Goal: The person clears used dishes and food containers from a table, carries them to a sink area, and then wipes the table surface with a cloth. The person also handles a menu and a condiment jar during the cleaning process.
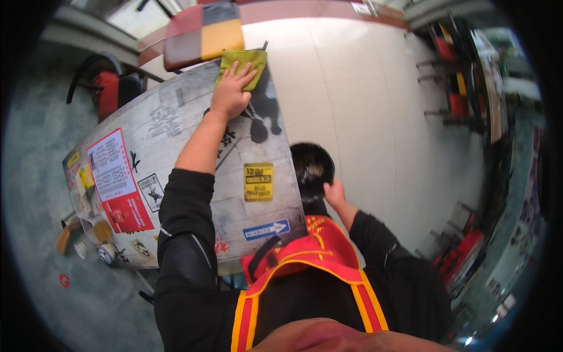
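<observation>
My left hand point(235, 90) lies with spread fingers on a green cloth point(259, 59), pressing it against the far right corner of the table point(193, 88). The tabletop bears a grey brick print with stickers and dark painted shapes. Low beside the table's right edge, my right hand point(336, 193) grips the rim of a black bucket-like container point(327, 158). Some pale, blurred matter shows inside it; I cannot tell what it is. A thin dark piece point(265, 45) sticks out past the cloth's far edge.
A menu sheet point(112, 167) and several small containers point(94, 233) occupy the table's left end. A patchwork-seat chair point(220, 26) stands against the far side, a red and black chair point(107, 94) to its left. More chairs point(457, 88) line the right, across pale floor tiles point(365, 110).
</observation>
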Motion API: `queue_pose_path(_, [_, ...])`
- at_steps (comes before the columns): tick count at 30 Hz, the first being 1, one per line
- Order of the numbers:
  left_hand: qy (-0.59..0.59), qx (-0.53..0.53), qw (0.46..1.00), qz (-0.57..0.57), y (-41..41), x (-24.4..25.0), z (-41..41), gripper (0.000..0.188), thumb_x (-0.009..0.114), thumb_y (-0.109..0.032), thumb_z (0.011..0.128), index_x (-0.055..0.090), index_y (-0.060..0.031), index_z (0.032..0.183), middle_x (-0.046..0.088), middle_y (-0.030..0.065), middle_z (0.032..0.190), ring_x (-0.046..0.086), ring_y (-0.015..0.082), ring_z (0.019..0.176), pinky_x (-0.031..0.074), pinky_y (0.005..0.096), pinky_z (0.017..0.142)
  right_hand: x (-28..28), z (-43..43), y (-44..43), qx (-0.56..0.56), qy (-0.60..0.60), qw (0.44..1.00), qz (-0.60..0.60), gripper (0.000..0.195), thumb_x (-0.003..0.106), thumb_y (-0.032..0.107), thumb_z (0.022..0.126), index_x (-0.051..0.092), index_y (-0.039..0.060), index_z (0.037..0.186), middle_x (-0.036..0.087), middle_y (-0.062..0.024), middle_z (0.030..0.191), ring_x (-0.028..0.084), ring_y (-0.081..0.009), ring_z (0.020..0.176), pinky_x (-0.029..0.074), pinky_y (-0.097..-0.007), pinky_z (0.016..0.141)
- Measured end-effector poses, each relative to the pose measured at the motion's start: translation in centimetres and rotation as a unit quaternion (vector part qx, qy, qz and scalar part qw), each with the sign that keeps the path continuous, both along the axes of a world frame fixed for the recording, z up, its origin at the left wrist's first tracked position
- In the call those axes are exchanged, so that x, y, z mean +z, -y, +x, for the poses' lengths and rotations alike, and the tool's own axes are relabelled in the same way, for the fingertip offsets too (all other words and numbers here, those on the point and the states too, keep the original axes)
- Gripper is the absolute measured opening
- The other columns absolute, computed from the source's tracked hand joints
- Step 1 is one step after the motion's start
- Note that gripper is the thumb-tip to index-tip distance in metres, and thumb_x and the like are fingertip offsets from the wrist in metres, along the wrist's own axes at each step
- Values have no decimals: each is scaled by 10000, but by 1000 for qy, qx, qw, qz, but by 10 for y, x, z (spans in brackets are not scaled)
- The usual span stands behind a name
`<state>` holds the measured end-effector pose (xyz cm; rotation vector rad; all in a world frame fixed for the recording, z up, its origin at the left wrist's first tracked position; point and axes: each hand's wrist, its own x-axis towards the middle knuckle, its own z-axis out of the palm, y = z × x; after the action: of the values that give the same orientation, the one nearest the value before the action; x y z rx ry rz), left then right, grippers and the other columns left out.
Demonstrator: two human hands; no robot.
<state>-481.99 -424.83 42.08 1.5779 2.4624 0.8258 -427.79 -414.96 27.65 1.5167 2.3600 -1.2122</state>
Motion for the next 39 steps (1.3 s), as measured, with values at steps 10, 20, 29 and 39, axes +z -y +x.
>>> queue_pose_path(10, [87, 71, 991, -75, 119, 13, 296, 753, 524, -50, 811, 549, -40, 1564, 443, 217, 1693, 275, 548, 1597, 206, 665, 1296, -137, -75, -13, -32, 119, 983, -134, 371, 667, 280, 927, 727, -24, 1131, 733, -318, 1187, 688, -495, 1169, 554, -540, 1028])
queue_pose_path(20, [151, 107, 968, -171, 141, 12, 380, 859, 480, 10, 844, 363, -81, 1690, 171, 228, 1808, 9, 560, 1649, 10, 679, 1302, -290, -103, -37, -49, 96, 974, -199, 327, 638, 245, 966, 684, 8, 1187, 719, -306, 1254, 675, -481, 1214, 545, -551, 1045])
queue_pose_path(29, [125, 106, 975, -147, 67, 6, 316, 812, 475, 51, 863, 417, -68, 1663, 230, 222, 1795, 49, 478, 1676, 33, 589, 1332, -304, -103, -27, -28, 100, 966, -236, 504, 716, 406, 999, 694, -7, 1287, 728, -271, 1286, 690, -441, 1220, 548, -505, 1048])
queue_pose_path(39, [279, 162, 946, 18, 13, 16, 331, 648, 484, 39, 947, 532, -67, 1584, 461, 184, 1692, 201, 417, 1665, 114, 536, 1342, 9, -51, -34, 66, -149, 831, -532, 507, 702, 99, 1005, 568, 30, 1490, 742, -90, 1194, 711, -152, 860, 601, -313, 696])
